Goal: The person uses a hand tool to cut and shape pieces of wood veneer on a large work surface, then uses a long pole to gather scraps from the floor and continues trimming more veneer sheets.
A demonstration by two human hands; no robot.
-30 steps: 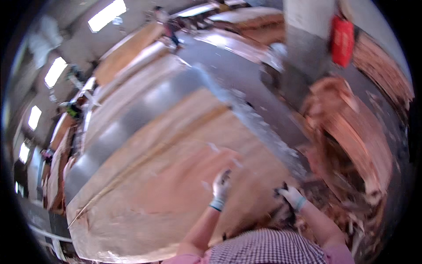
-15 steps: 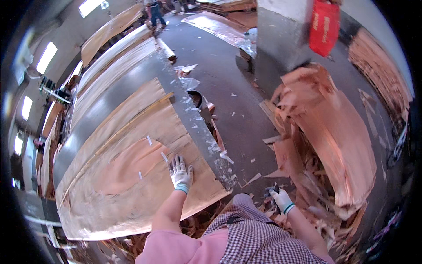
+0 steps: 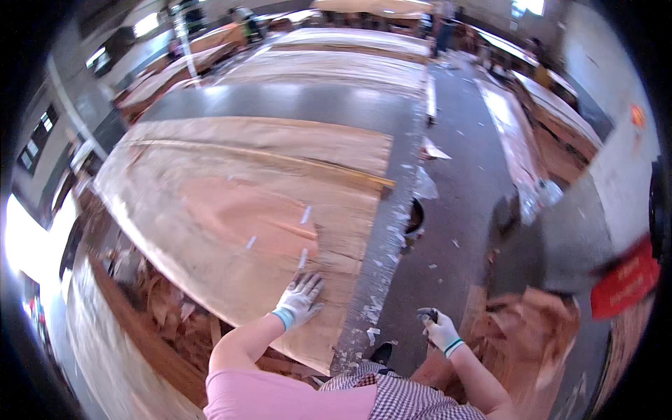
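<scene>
My left hand (image 3: 299, 299), in a white glove, lies flat with fingers spread on a large pale wood veneer sheet (image 3: 343, 245). Just beyond its fingertips, a pinkish veneer patch (image 3: 241, 210) sits on the sheet with short white tape strips (image 3: 306, 215) at its edge. A long thin yellowish stick (image 3: 364, 178) lies across the sheet farther off. To the right of the worktable, my right hand (image 3: 442, 332), also gloved, is closed around a small dark hand tool (image 3: 425, 313). It is held over the floor; its exact kind is unclear.
The worktable's grey edge (image 3: 392, 259) is flecked with white scraps. A dark round container (image 3: 415, 215) stands beside it. Reddish veneer (image 3: 528, 329) is heaped at right, near a pillar with a red bag (image 3: 625, 280). Veneer scraps (image 3: 164, 297) lie at left; more stacks stand behind.
The whole view has swung round, so the table now lies more squarely ahead and the red bag sits lower right. My left hand stays flat on the sheet; my right still grips the tool.
</scene>
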